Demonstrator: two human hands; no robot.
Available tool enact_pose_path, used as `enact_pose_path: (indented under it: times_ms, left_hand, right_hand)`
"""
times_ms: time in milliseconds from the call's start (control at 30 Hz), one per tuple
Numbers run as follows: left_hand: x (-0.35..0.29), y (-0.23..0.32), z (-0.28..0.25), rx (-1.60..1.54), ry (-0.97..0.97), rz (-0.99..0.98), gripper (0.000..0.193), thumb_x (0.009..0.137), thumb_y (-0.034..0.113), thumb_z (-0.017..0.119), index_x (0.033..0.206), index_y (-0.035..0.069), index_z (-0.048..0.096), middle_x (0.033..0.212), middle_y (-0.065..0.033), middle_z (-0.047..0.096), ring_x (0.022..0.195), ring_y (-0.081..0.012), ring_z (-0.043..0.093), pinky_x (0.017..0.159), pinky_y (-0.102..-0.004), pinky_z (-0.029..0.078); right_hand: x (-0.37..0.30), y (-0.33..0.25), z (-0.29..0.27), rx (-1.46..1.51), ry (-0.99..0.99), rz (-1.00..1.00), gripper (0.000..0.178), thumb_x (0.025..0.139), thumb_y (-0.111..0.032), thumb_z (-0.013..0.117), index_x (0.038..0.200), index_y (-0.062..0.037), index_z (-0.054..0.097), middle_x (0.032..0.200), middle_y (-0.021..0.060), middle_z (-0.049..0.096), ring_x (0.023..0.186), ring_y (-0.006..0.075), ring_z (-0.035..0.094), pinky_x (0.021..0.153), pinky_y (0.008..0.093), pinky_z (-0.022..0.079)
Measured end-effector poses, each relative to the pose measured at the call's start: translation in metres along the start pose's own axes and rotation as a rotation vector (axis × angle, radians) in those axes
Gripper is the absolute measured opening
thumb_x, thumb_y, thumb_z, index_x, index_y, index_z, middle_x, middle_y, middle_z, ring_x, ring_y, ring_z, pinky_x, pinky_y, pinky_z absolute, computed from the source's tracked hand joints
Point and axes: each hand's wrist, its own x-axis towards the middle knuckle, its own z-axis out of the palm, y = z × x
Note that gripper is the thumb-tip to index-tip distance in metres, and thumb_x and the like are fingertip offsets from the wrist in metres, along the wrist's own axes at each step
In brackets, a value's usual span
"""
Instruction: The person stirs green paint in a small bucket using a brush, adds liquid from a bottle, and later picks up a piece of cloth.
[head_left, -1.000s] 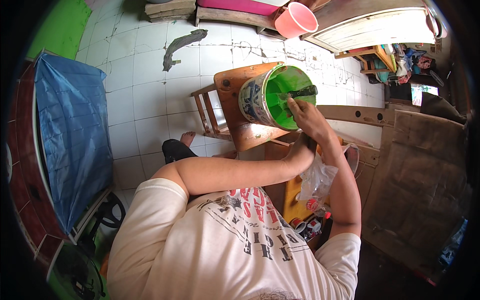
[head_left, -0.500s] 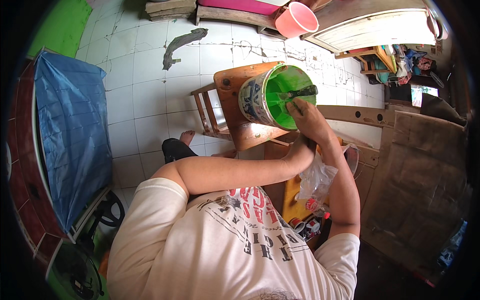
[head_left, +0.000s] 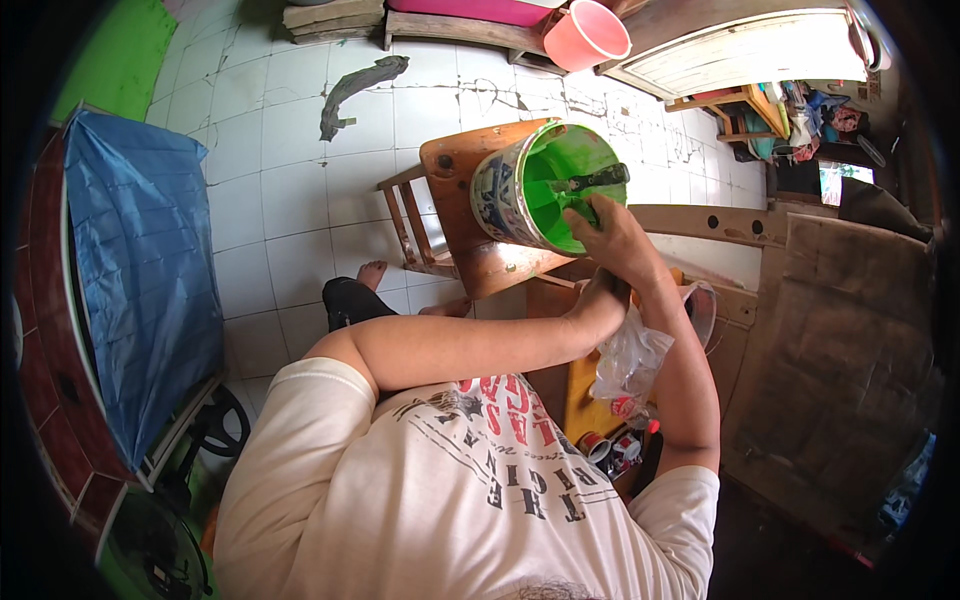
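Observation:
A white paint bucket (head_left: 497, 195) with a printed side stands tilted in view on a wooden stool, its inside coated in bright green paint (head_left: 543, 170). A paintbrush (head_left: 597, 179) with a dark handle lies across the bucket's mouth. My right hand (head_left: 610, 238) is at the near rim, fingers closed together around something green-smeared that I cannot make out. My left hand (head_left: 603, 303) lies just below the right wrist, its fingers hidden behind the right forearm. A clear plastic bag (head_left: 632, 360) hangs beside the right forearm.
The wooden stool (head_left: 447, 165) carries the bucket. A yellow surface (head_left: 580, 405) with cans (head_left: 595, 447) lies below my arms. A blue-covered stand (head_left: 140, 270) is at left, a pink bucket (head_left: 588, 35) at the back, and a brown board (head_left: 840, 360) at right. A dark cloth strip (head_left: 350, 95) lies on the tiles.
The whole view has shifted slightly left. My right hand's fingers have moved a little at the bucket's rim; the brush and my left arm look nearly the same.

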Motion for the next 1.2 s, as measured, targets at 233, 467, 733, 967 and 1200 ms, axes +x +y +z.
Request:
enact_pose_path:
  times_ms: [233, 467, 733, 967, 1200]
  left_hand:
    - [-0.004, 0.007, -0.002, -0.032, -0.058, 0.021, 0.044, 0.107, 0.021, 0.037, 0.143, -0.003, 0.035, 0.14, -0.0187, 0.048, 0.131, -0.0248, 0.044, 0.111, -0.0373, 0.036]
    - [-0.009, 0.016, -0.007, 0.014, -0.074, -0.034, 0.045, 0.106, 0.019, 0.039, 0.144, -0.004, 0.036, 0.144, -0.0193, 0.046, 0.134, -0.0245, 0.044, 0.111, -0.0379, 0.036]
    - [-0.012, 0.022, -0.013, -0.015, -0.125, -0.042, 0.046, 0.106, 0.02, 0.038, 0.146, -0.004, 0.034, 0.146, -0.0197, 0.044, 0.135, -0.0248, 0.042, 0.112, -0.0377, 0.035]
    - [-0.011, 0.019, -0.014, 0.001, -0.109, -0.04, 0.05, 0.108, 0.024, 0.035, 0.149, -0.003, 0.028, 0.15, -0.021, 0.038, 0.139, -0.0271, 0.037, 0.114, -0.038, 0.032]
    - [-0.011, 0.016, -0.012, 0.0, -0.076, 0.008, 0.05, 0.109, 0.026, 0.033, 0.149, -0.003, 0.028, 0.149, -0.0215, 0.038, 0.14, -0.0282, 0.036, 0.115, -0.0391, 0.032]
  right_hand:
    - [0.001, 0.021, 0.014, -0.212, 0.152, -0.193, 0.036, 0.091, -0.024, 0.071, 0.107, 0.0064, 0.061, 0.09, 0.0295, 0.068, 0.091, 0.0472, 0.067, 0.078, 0.0479, 0.053]
    - [0.003, 0.01, 0.016, -0.263, 0.086, -0.094, 0.031, 0.094, -0.024, 0.067, 0.105, 0.005, 0.062, 0.092, 0.0312, 0.067, 0.093, 0.0483, 0.065, 0.079, 0.0501, 0.052]
    - [0.005, 0.005, 0.015, -0.258, 0.068, -0.072, 0.03, 0.097, -0.026, 0.061, 0.107, 0.0025, 0.063, 0.095, 0.0307, 0.067, 0.094, 0.0481, 0.064, 0.081, 0.0504, 0.051]
    - [0.0, -0.011, 0.007, -0.199, -0.009, 0.022, 0.033, 0.101, -0.029, 0.055, 0.106, 0.0026, 0.063, 0.096, 0.0295, 0.067, 0.091, 0.0443, 0.066, 0.082, 0.0469, 0.05]
    - [0.002, -0.006, 0.01, -0.044, 0.0, -0.022, 0.032, 0.101, -0.026, 0.054, 0.101, 0.0042, 0.062, 0.092, 0.027, 0.07, 0.09, 0.0468, 0.066, 0.081, 0.0479, 0.052]
